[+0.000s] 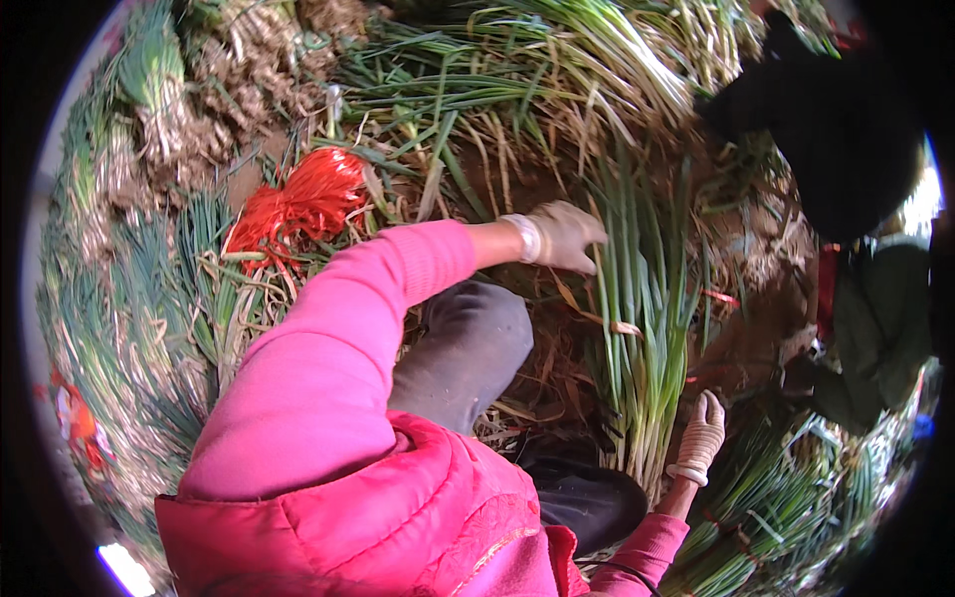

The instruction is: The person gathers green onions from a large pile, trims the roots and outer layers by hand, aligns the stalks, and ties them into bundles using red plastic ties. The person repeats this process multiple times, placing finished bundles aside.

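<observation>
Before me a bunch of green onions [642, 321] lies lengthwise, its leaves towards the top of the view and its pale stems beside my dark shoe [589, 496]. My left hand [563, 235], in a pale work glove, is at the leafy side, thumb and fingers spread with nothing between them. Whether its fingertips touch the leaves is unclear. On the opposite side, near the pale stems, my right hand [701, 433] is gloved too, fingers extended and nothing seen in them. A short red strip [721, 298] lies beyond the leaves.
A bundle of red plastic twine [298, 205] lies on the left. Loose green onions [522, 67] are heaped at the top. Bundled ones stand at the left [160, 97] and lower right [768, 500]. Another person in dark clothing [843, 134] is close on the right.
</observation>
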`<act>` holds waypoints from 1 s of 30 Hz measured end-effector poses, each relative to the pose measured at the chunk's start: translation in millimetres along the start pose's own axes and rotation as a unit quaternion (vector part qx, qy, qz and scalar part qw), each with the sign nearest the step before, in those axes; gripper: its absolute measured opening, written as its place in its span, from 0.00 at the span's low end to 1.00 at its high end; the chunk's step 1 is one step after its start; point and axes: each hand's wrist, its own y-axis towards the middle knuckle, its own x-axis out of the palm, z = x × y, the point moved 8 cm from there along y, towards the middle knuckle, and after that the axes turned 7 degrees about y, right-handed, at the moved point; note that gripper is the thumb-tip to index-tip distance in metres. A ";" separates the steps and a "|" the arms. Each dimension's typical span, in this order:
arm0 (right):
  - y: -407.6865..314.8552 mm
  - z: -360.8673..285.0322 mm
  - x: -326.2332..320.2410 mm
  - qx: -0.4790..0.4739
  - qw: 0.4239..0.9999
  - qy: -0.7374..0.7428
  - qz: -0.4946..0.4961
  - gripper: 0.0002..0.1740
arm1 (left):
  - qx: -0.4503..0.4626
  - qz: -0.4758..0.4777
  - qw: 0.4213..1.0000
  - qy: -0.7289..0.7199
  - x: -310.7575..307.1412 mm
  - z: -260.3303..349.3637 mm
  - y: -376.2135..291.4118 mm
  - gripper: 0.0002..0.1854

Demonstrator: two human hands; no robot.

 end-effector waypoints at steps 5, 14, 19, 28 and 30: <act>6.7 -194.2 111.1 -0.167 0.972 0.144 -0.086 0.14 | -0.298 -0.075 0.936 -0.173 31.8 -181.6 -154.5 0.36; 47.9 -290.5 389.9 -0.074 0.933 0.090 -0.340 0.18 | -0.495 0.207 0.658 -0.528 127.2 -378.5 -244.0 0.31; 109.2 -277.7 499.9 -0.075 0.932 -0.061 -0.348 0.24 | -0.569 0.365 0.580 -0.455 156.7 -467.3 -233.4 0.37; 190.8 -326.7 649.4 -0.240 0.880 -0.193 -0.361 0.34 | -0.581 0.227 0.539 -0.565 173.9 -489.3 -173.4 0.13; 203.6 -333.9 668.6 -0.216 0.883 -0.191 -0.369 0.37 | -0.478 0.375 0.381 -0.697 163.0 -502.1 -172.6 0.12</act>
